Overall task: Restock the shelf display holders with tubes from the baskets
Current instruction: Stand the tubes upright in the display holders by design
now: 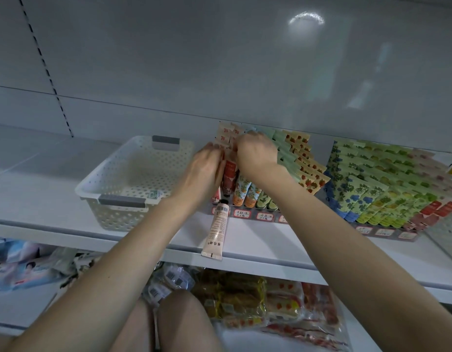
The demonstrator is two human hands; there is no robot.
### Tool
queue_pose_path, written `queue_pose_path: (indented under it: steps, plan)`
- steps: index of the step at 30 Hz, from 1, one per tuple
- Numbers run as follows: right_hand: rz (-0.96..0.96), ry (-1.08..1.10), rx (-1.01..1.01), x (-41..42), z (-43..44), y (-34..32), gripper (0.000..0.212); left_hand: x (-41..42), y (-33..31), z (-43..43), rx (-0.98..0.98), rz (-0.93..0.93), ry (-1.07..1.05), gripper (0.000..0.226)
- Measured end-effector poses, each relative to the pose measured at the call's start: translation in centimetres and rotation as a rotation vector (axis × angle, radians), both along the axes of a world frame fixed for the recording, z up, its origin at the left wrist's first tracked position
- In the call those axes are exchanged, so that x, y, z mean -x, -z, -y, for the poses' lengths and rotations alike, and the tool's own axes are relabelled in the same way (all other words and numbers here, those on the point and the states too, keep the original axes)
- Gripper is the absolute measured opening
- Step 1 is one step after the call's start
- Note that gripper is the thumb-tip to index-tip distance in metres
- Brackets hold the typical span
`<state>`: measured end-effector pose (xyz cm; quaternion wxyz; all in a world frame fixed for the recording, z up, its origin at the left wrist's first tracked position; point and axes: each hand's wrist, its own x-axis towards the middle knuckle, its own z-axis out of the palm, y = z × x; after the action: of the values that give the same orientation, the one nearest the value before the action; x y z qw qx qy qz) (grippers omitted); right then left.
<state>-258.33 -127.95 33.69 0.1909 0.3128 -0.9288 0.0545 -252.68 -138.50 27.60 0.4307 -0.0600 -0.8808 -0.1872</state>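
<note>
Here, at the frame's centre, both hands meet over the left rows of the display holder [247, 215]. The right hand [255, 154] curls its fingers onto the crimped tops of the tubes [241, 191]. The left hand [207, 168] reaches the same tubes, its fingers too blurred to tell their grip. A pink tube [216, 231] lies on the shelf [270, 247] just below. A white basket [118, 217] stands at centre left.

Basket [113, 219] set on shelf [42, 199], left of display holder [250, 214]. Loose tube [217, 229] laid before it. Second holder [382, 231] placed right.
</note>
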Motion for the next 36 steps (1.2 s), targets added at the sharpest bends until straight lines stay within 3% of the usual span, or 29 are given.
queue_pose_path:
  steps: [5,11,15,22,27,29,31,36]
  plan:
    - [0.019,-0.034,0.039,0.6,-0.2,0.3,0.020,0.0,-0.2,-0.2,0.024,-0.030,-0.040,0.032]
    - [0.181,-0.095,0.147,1.3,-1.1,0.2,0.031,-0.6,-0.7,0.2,0.075,0.097,0.024,0.038]
    - [0.208,-0.149,0.220,1.0,-1.6,-0.1,0.023,-0.9,-1.0,0.3,-0.017,0.129,0.047,0.034]
    - [0.099,-0.216,0.404,-0.2,-2.9,-0.3,0.021,-1.0,-1.5,0.2,-0.213,0.214,0.058,0.029]
    - [0.012,-0.340,0.530,-1.9,-4.1,1.0,0.017,-1.3,-1.9,0.6,-0.260,0.241,0.113,0.010]
    - [0.015,-0.370,0.548,-2.7,-4.5,1.5,0.015,-1.5,-2.2,0.8,-0.196,0.209,0.122,0.012]
    - [0.074,-0.395,0.500,-3.4,-4.9,2.2,0.014,-1.1,-1.8,1.3,-0.136,0.188,0.130,0.010]
    - [0.308,-0.506,0.105,-3.6,-5.5,5.2,0.018,-0.9,-1.7,1.3,-0.089,0.198,-0.002,0.009]
